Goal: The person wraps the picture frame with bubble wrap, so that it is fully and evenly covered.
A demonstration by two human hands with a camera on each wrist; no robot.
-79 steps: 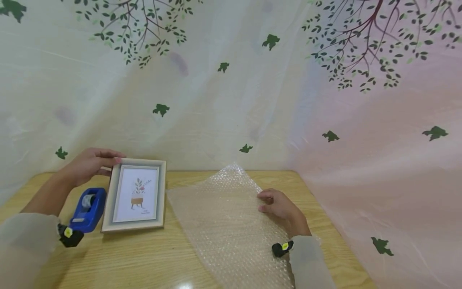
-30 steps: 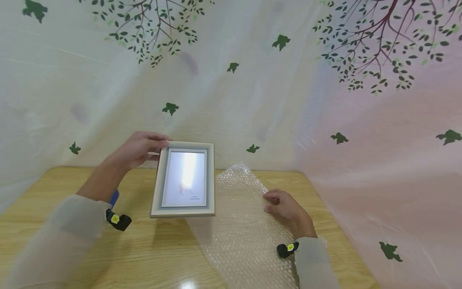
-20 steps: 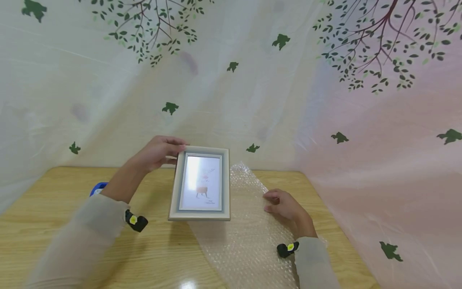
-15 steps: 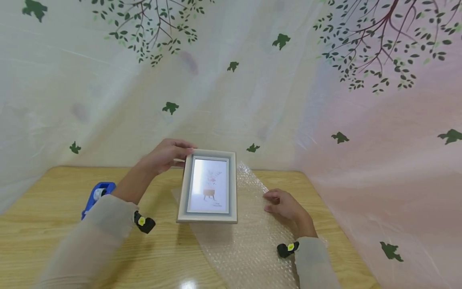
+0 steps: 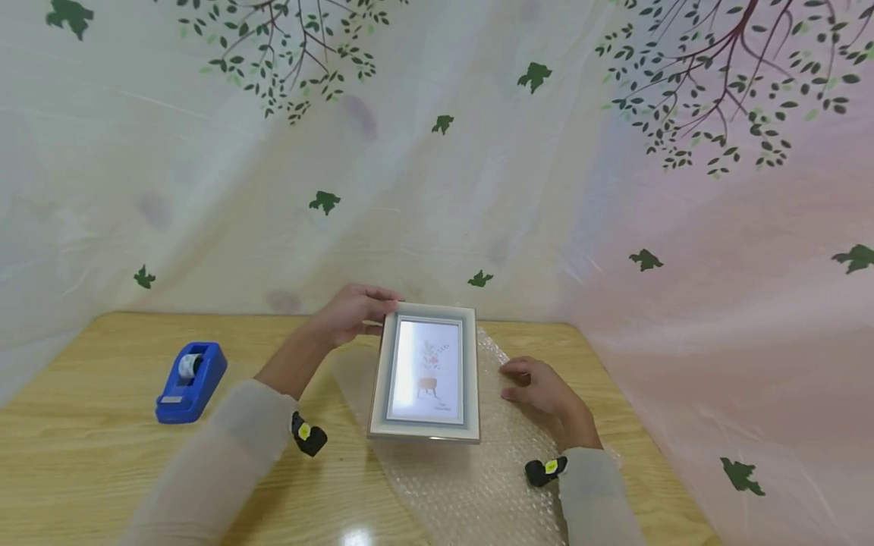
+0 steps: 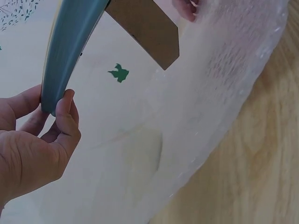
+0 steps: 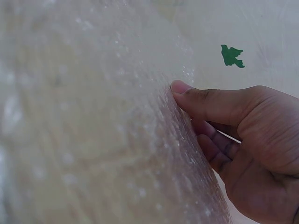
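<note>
Picture frame point(image 5: 426, 371): over bubble wrap point(image 5: 464, 489), long axis near 12–6 o'clock (leaning slightly).
Left hand point(image 5: 353, 314): nearer, pinches frame's 11 o'clock corner.
Right hand point(image 5: 539, 388): pinches wrap's edge, at frame's 3 o'clock.

One frame point(image 5: 425, 373), one tape dispenser point(image 5: 193, 387), two hands point(image 5: 350, 315), two wrist cameras point(image 5: 310, 437), one bench point(image 5: 89, 462) and, apparently, one bubble wrap sheet point(image 5: 460, 485).
</note>
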